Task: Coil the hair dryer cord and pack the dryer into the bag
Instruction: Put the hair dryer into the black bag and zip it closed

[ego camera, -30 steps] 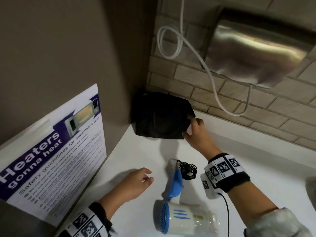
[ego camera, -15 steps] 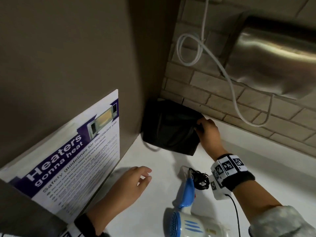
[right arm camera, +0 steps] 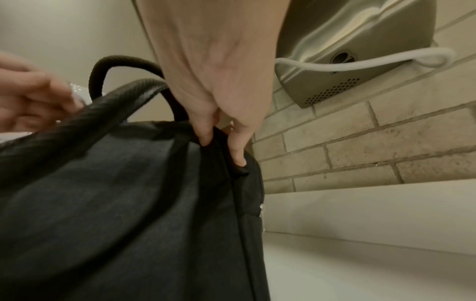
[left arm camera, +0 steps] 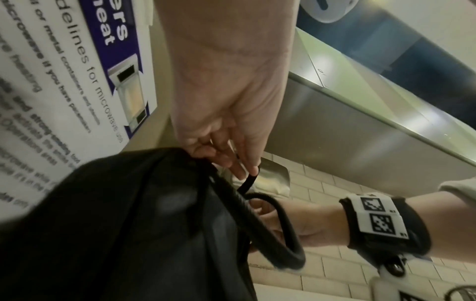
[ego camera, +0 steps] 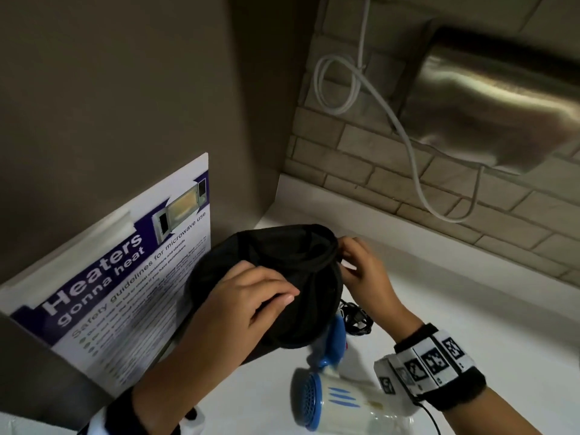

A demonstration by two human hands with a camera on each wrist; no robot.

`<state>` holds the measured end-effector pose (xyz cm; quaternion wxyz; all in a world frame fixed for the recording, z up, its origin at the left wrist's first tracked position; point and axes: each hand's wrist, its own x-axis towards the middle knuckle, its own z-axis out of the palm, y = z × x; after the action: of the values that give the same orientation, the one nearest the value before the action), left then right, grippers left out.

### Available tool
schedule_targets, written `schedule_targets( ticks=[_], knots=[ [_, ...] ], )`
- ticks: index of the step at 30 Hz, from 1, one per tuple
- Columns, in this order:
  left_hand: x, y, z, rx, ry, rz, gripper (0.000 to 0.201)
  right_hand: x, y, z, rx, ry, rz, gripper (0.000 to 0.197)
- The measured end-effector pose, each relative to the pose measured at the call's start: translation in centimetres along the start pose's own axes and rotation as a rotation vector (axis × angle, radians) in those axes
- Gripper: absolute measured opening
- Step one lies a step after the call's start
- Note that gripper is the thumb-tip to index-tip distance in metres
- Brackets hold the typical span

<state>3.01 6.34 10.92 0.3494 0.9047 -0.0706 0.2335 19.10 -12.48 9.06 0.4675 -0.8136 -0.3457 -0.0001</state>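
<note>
Both hands hold a black fabric bag [ego camera: 282, 277] up over the counter, its mouth facing up. My left hand [ego camera: 276, 296] grips the near rim, with its fingers [left arm camera: 231, 160] curled at the rim by a handle strap. At the far right edge my right hand [ego camera: 351, 259] pinches the bag [right arm camera: 115, 203] between thumb and fingers [right arm camera: 239, 156]. The white and blue hair dryer [ego camera: 332, 400] lies on the counter below the bag. Its coiled black cord [ego camera: 356, 318] sits by the folded blue handle, partly hidden behind the bag.
A microwave safety poster [ego camera: 125, 277] leans on the brown wall at left. A steel hand dryer [ego camera: 502, 105] with a white looped cable [ego camera: 408, 146] hangs on the brick wall behind. The white counter [ego camera: 470, 309] stretches away to the right.
The bag has come out of the back corner, toward me and up off the counter. My left hand has left the counter and taken hold of its near rim.
</note>
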Motion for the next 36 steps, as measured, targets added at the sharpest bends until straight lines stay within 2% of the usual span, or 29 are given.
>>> schedule_targets(
  ticks=[5, 11, 14, 16, 18, 20, 21, 24, 27, 31, 34, 36],
  knots=[
    [-0.4, -1.1, -1.3, 0.089, 0.086, -0.038, 0.026, -0.8, -0.2, 0.8, 0.031, -0.078, -0.03, 0.025],
    [-0.8, -3.3, -1.5, 0.252, 0.101, -0.105, 0.031, -0.9, 0.2, 0.8, 0.021, -0.286, 0.023, 0.033],
    [-1.4, -4.5, -1.1, 0.237, 0.043, -0.151, 0.036, 0.3, 0.3, 0.7, 0.142, -0.197, 0.216, 0.029],
    [-1.7, -4.7, -0.9, 0.163, 0.028, -0.182, 0.038, 1.0, 0.9, 1.0, -0.013, -0.102, 0.302, 0.024],
    [-1.8, -4.7, -0.8, 0.105, 0.04, -0.209, 0.033, 1.4, 1.7, 1.4, -0.176, -0.192, 0.371, 0.024],
    [-1.8, -4.8, -0.7, 0.052, 0.063, -0.248, 0.029, 1.3, 2.3, 2.1, 0.034, -0.361, 0.536, 0.037],
    [-1.9, -4.9, -0.6, 0.035, 0.07, -0.266, 0.028, 1.3, 2.4, 2.5, 0.176, -0.392, 0.626, 0.041],
    [-2.2, -5.2, -0.6, -0.001, 0.082, -0.328, 0.025, 1.6, 3.1, 3.3, 0.409, -0.252, 0.748, 0.038],
    [-2.5, -5.4, -0.5, -0.027, 0.097, -0.376, 0.019, 2.1, 3.7, 3.4, 0.513, -0.166, 0.877, 0.03],
    [-2.8, -5.5, -0.4, -0.013, 0.119, -0.423, 0.017, 1.9, 3.6, 3.3, 0.626, -0.213, 1.167, 0.028],
    [-2.8, -5.6, -0.3, -0.003, 0.133, -0.427, 0.02, 1.4, 3.3, 3.4, 0.515, -0.287, 1.238, 0.034],
    [-2.9, -5.9, -0.4, -0.005, 0.134, -0.433, 0.021, 1.4, 3.2, 3.4, 0.528, -0.321, 1.235, 0.033]
  ],
)
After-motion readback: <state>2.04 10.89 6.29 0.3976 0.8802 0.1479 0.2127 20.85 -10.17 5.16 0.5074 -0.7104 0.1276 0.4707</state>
